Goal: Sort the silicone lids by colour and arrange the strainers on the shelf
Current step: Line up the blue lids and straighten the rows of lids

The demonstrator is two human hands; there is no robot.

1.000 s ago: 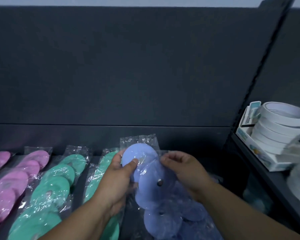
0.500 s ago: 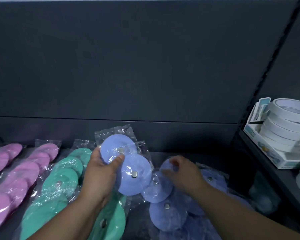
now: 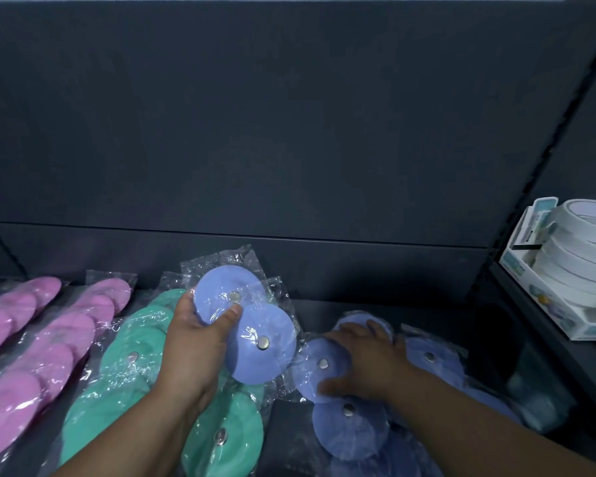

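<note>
Head view: the left hand (image 3: 193,349) is up with two bagged blue lids (image 3: 260,342), fingers curled under the packets and thumb clamped on top of the upper one. They overlap, each showing a metal stud at its centre, and they are lifted clear above the middle of the shelf (image 3: 286,428), over the green lids (image 3: 131,352). Just right of them the right hand (image 3: 365,359) lies spread, palm down, on the blue pile (image 3: 350,432), fingers relaxed and touching the top packets, gripping nothing. That pile sits toward the shelf's right end, loosely overlapped. The green lids run in two rows back to the rear edge, and the pink lids (image 3: 62,325) fill two rows at the left end. Beyond the right end, tape rolls (image 3: 578,249) stand in a white box (image 3: 544,304) on the neighbouring shelf.
</note>
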